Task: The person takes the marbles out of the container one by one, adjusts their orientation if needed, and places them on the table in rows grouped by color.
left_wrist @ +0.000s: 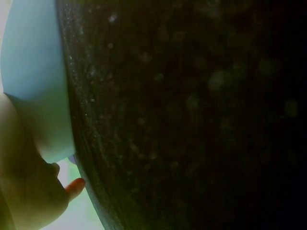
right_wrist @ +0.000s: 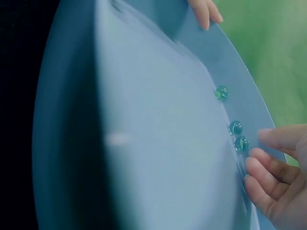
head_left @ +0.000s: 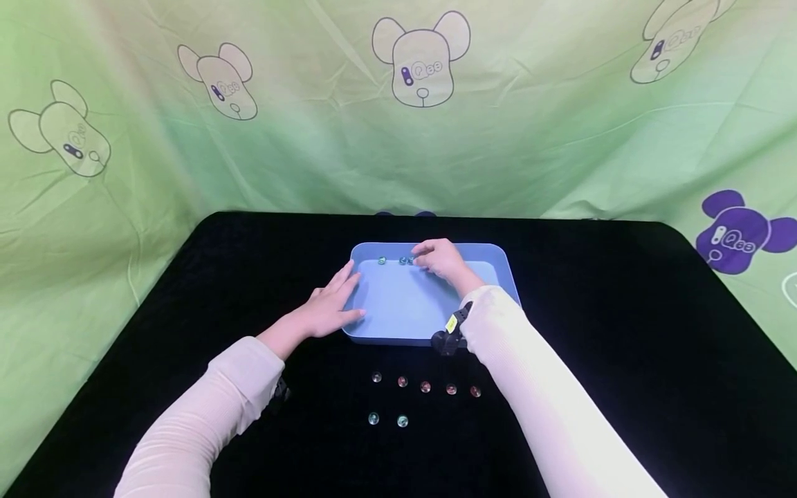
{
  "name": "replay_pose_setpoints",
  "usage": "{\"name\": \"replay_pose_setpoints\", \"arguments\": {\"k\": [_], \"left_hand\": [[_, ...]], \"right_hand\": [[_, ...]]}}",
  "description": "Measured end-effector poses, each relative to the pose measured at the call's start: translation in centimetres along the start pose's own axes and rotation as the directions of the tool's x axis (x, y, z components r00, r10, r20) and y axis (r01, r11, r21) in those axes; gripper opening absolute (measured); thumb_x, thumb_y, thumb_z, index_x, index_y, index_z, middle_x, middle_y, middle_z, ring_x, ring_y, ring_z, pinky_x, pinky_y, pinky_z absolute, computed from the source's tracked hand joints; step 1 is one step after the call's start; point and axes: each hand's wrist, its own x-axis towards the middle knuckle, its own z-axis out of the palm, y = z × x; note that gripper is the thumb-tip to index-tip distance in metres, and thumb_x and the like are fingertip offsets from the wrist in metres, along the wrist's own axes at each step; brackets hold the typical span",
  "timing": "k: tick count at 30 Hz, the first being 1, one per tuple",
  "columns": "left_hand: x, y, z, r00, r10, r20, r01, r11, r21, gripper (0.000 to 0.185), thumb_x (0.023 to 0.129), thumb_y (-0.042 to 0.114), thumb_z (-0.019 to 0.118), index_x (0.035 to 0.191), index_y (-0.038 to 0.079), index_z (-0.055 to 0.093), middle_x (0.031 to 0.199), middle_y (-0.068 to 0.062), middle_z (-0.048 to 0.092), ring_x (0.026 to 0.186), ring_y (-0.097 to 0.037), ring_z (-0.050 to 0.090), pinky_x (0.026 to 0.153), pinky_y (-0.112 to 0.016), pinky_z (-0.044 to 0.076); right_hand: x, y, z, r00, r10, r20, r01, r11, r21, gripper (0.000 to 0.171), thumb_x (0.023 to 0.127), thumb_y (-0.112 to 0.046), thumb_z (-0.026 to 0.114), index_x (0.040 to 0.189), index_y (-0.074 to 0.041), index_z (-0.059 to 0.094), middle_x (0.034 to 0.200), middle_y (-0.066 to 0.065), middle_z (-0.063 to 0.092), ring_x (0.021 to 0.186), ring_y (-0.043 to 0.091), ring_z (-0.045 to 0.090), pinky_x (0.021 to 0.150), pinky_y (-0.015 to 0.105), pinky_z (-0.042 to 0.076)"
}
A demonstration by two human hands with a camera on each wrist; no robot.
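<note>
A blue rectangular tray lies on the black cloth. My left hand rests on its left rim with fingers spread and thumb over the near-left corner. Three green glass marbles sit along the tray's far side, two close together and one further left. Beside the nearest marble is my right hand, reaching over the tray. In the right wrist view its fingers are loosely bent and the thumb stands apart, with no marble between them. The left wrist view shows only part of the left hand against the tray.
On the cloth in front of the tray, a row holds a clear marble and several reddish marbles. Two greenish marbles lie nearer me. A green curtain with bear prints hangs behind the black table.
</note>
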Motion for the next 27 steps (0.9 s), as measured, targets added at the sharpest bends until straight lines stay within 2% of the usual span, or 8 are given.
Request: {"name": "replay_pose_setpoints", "arguments": {"k": [7, 15, 21, 27], "left_hand": [[-0.1, 0.1, -0.2, 1.000, 0.003, 0.005, -0.003, 1.000, 0.003, 0.072, 0.086, 0.042, 0.044, 0.139, 0.006, 0.011, 0.143, -0.006, -0.011, 0.129, -0.022, -0.003, 0.092, -0.050, 0.018], [0.0, 0.0, -0.1, 1.000, -0.001, 0.008, 0.001, 1.000, 0.001, 0.072, 0.086, 0.041, 0.045, 0.139, 0.005, 0.011, 0.143, -0.006, -0.011, 0.129, -0.023, -0.003, 0.092, -0.051, 0.018], [0.0, 0.0, -0.1, 1.000, 0.002, 0.002, -0.002, 1.000, -0.012, 0.071, 0.086, 0.040, 0.045, 0.138, 0.004, 0.012, 0.143, -0.006, -0.011, 0.129, -0.023, -0.003, 0.092, -0.051, 0.018], [0.1, 0.0, -0.1, 1.000, -0.004, 0.011, 0.004, 1.000, -0.008, 0.071, 0.087, 0.040, 0.045, 0.139, 0.005, 0.011, 0.143, -0.005, -0.012, 0.129, -0.022, -0.003, 0.092, -0.051, 0.017]], "right_hand": [[0.3, 0.1, -0.2, 1.000, 0.000, 0.017, 0.002, 0.992, -0.125, 0.025, 0.076, -0.001, 0.059, 0.101, 0.001, 0.061, 0.075, 0.007, 0.057, 0.060, 0.012, 0.049, 0.055, 0.021, 0.039], [0.7, -0.4, -0.4, 0.998, 0.001, 0.066, 0.009, 0.990, -0.144, 0.023, 0.076, -0.001, 0.057, 0.099, -0.001, 0.061, 0.066, 0.001, 0.052, 0.057, 0.011, 0.046, 0.050, 0.022, 0.035], [0.9, -0.7, -0.8, 0.995, -0.019, 0.100, 0.040, 0.976, -0.213, 0.021, 0.077, -0.001, 0.055, 0.096, -0.002, 0.063, 0.068, 0.006, 0.057, 0.062, 0.015, 0.050, 0.048, 0.023, 0.035], [1.2, -0.7, -1.0, 0.988, -0.001, 0.153, 0.043, 0.962, -0.271, 0.022, 0.077, -0.002, 0.056, 0.098, -0.003, 0.063, 0.068, 0.007, 0.058, 0.062, 0.013, 0.049, 0.050, 0.023, 0.037]]}}
